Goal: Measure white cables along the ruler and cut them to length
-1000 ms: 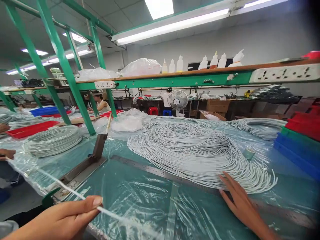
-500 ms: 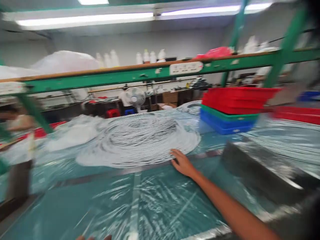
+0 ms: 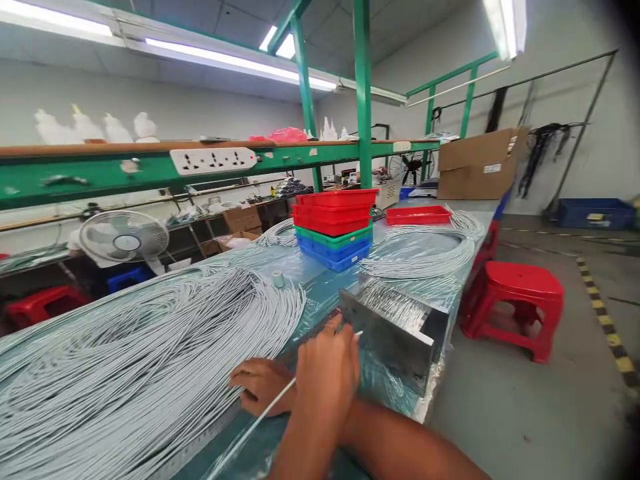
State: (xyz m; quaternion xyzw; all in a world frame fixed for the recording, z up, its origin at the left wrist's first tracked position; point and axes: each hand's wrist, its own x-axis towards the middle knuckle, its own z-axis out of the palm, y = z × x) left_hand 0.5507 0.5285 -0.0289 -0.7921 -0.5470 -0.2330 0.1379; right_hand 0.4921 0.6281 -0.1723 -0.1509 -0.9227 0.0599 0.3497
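So the left hand (image 3: 325, 373) is closed around a single thin white cable (image 3: 260, 417), fingers pinched tight. The cable comes up from the lower left, goes through the fist and pokes out a little on the far side. That loose tip sits just short of the grey metal block (image 3: 395, 327) at the end of the table, near its face, but I can't tell if it touches.

The right hand (image 3: 260, 387) is tucked behind the left one. It lies mostly flat on the steel ruler (image 3: 200, 443) with the fingers loosely spread and nothing gripped, as far as I can see.

What's changed: a second ago the view faced the other end of the bench and the left hand pinched the cable down near the body, well apart from the right hand. Now the head has swung right and the left hand has crossed over beside the right, bringing the cable end up to the block. The right hand has kept its place on the ruler. So the cable now lies along the ruler with its end at the block.

Further out, the big pile of white cables (image 3: 150, 347) spreads over the plastic-covered table (image 3: 320, 293). A small tape roll (image 3: 278, 279) stands past it, then stacked red, green and blue trays (image 3: 334, 227). A red stool (image 3: 515, 293) stands on the floor.
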